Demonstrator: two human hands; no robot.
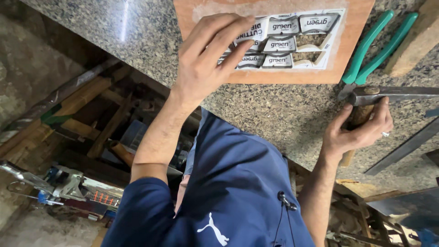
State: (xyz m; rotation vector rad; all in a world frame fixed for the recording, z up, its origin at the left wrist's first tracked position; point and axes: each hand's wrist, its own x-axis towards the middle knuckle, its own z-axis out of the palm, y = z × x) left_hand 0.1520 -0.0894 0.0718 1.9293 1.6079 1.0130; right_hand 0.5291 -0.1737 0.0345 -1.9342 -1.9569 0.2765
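Note:
My left hand (208,57) rests with spread fingers on a flat orange-brown wooden board (352,41) that lies on a speckled granite worktop (274,110). The board carries a white cutting-die pattern of several rounded label shapes (286,43), and my fingertips touch its left part. My right hand (359,130) is closed around the wooden handle of a hammer (393,93), whose dark metal head lies on the granite to the right of the board.
Green-handled pliers (372,45) lie just right of the board, above the hammer. A wooden block (418,41) sits at the far right and a metal strip (407,146) lies below the hammer. Under the worktop's edge are wooden beams and tools (91,132).

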